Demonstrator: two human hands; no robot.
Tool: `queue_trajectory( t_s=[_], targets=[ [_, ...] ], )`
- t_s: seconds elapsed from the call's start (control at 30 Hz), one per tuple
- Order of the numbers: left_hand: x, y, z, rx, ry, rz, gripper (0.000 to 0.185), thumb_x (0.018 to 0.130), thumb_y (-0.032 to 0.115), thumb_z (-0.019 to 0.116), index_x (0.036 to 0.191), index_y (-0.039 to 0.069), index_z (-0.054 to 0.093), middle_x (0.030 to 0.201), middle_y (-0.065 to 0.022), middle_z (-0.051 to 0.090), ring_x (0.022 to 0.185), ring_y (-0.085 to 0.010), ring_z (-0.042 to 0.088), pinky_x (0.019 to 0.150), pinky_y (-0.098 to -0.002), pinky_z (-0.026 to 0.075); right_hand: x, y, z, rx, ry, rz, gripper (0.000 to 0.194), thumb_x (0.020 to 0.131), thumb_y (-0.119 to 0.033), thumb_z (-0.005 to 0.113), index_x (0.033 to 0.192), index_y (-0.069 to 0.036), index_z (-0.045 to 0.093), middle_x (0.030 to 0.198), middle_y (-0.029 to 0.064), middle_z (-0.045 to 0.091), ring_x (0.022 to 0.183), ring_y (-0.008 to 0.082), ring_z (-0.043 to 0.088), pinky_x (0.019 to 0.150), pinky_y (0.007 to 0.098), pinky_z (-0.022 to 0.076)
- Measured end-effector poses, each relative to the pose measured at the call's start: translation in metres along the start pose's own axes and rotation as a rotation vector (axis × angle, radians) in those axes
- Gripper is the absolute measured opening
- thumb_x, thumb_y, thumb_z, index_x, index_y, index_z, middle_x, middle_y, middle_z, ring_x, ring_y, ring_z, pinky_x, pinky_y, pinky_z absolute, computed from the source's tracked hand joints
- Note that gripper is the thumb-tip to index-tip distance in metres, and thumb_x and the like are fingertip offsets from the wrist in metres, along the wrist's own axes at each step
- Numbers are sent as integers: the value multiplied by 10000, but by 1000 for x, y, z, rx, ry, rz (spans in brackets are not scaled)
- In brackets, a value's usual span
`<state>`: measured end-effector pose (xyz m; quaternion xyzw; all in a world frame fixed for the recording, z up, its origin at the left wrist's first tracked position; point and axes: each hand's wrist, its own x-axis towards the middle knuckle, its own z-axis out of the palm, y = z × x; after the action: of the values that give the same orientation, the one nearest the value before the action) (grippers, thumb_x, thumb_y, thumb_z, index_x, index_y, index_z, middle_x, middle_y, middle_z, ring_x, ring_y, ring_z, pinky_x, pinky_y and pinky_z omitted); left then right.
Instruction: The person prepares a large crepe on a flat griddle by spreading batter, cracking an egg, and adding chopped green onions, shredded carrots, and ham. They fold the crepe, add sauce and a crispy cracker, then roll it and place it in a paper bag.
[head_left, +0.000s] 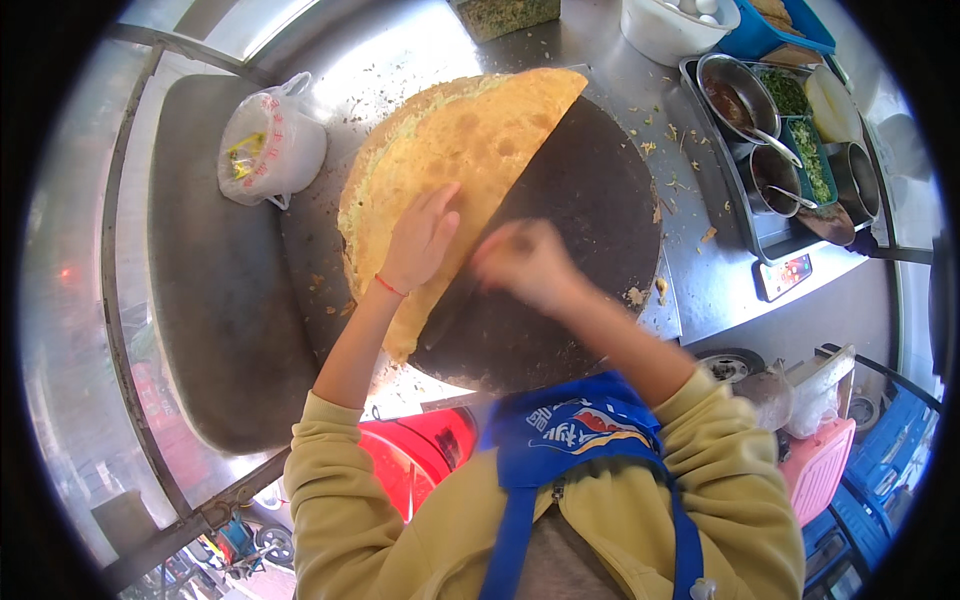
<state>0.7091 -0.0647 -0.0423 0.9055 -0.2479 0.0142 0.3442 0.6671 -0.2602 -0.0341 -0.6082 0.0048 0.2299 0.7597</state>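
Note:
A large thin golden crepe, folded over into a half round, covers the upper left part of a round dark griddle. Its straight fold runs slantwise across the plate, and a paler, greenish layer shows along the curved rim. My left hand lies on the crepe with the palm down and the thumb apart, holding nothing. Close to the fold, over the bare griddle, is my right hand, blurred by motion with its fingers curled. Whether anything is in those fingers is too blurred to tell.
A white bucket lined with a plastic bag stands left of the griddle. At the right, a tray holds a steel sauce bowl, pots and chopped greens. A phone lies near the counter edge. Behind stands a white tub with eggs.

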Motion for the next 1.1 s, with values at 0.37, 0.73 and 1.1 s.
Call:
queue_trajectory(
  t_s=[0.37,0.73,1.1],
  targets=[
    [37,50,51,520,269,-12,484,803,234,598,1191,-18,458,1181,-190,500,1055,-338,487,893,-401,399,7,-43,-104,210,588,-238,178,862,-175,569,840,2,573,806,105,607,775,181,612,727,305,499],
    [72,24,29,73,248,-382,400,715,21,586,1106,9,501,1006,-190,594,961,-338,568,801,-399,453,35,6,-31,35,112,-130,69,710,-8,626,775,3,602,665,89,608,574,165,596,480,293,485],
    [73,4,-48,-483,338,-261,511,638,77,708,1102,-10,514,989,-162,593,897,-243,588,803,-322,473,47,-22,29,-55,-54,89,86,763,-3,573,836,33,598,743,129,621,653,212,621,589,309,529]
  ],
)
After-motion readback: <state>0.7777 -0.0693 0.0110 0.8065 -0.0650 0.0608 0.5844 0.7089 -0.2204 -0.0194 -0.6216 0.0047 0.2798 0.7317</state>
